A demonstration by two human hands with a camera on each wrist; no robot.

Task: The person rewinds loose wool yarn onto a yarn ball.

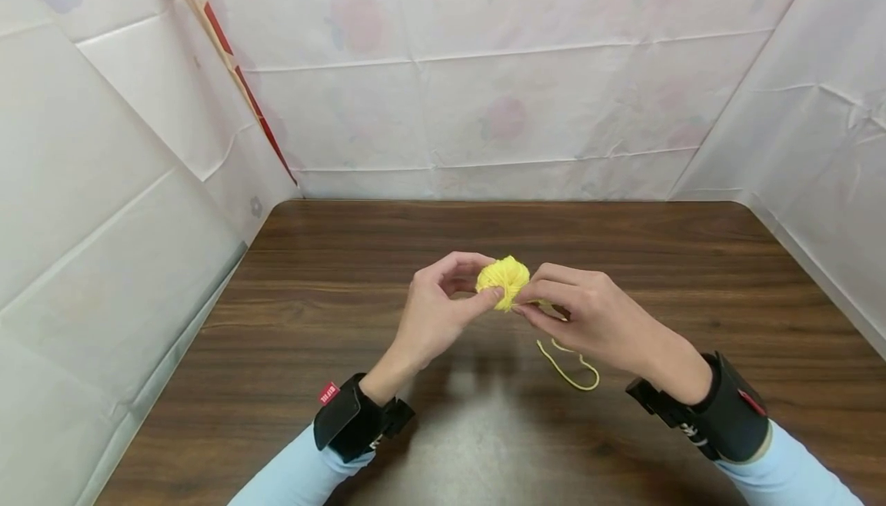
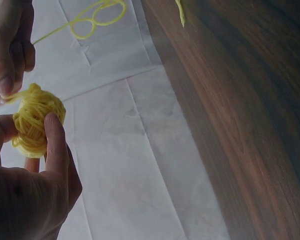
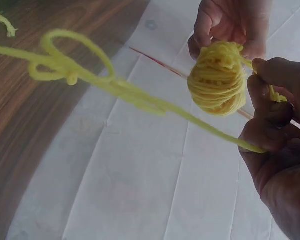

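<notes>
Yarn ball [image 1: 503, 281]: small, yellow, held up in the air above the table, between both hands, approx. over the middle of the table top.
Left hand [image 1: 438, 312]: grips the yarn ball; thumb and fingertips [image 2: 55, 131] are curled round it and clamp it from two sides. In left wrist view the thumb is on one side of the ball and a finger on the other.
Right hand [image 1: 595, 317]: touches the right side of the ball; thumb and forefinger are pressed together and pinch the loose strand just beside the ball. Other fingers are bent under; cannot tell if they touch anything.
Loose strand [image 3: 125, 90]: same yellow yarn, goes from the ball through the right hand's pinch and hangs down, with a loop and some tangle in it. In head view its end [image 1: 571, 364] curves on the table, below the right hand.
Table [image 1: 346, 275]: dark brown wood grain, rounded corners at the far side.
Wrists: black straps w/ cameras on both; light blue sleeves [image 1: 298, 475] behind them.
Background: white sheet [image 1: 104, 206] w/ pale flower print and fold lines, on three sides of the table; red-striped edge at upper left.
</notes>
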